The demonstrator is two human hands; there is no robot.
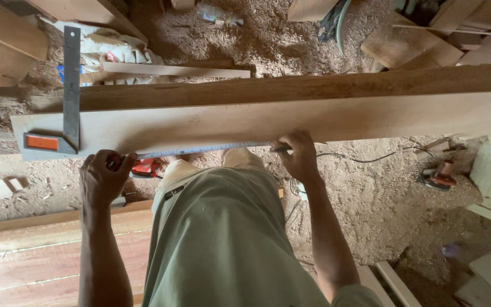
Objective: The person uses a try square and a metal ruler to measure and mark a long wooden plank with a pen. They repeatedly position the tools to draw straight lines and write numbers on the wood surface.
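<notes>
Left hand (104, 177) clamped on tape measure (200, 150), right hand (298, 156) pinching pencil (282, 148) against plank (313, 116); tape could easily sag, skewing the mark.

Left hand (103, 177): at 9 o'clock of frame centre, fist curled, knuckles up, forearm running down to 6 o'clock. Right hand (298, 154): at 1 o'clock of centre, fingers bent, fingertips pressed downward, wrist flexed; forearm extending toward 5 o'clock. Both arms bare.
</notes>
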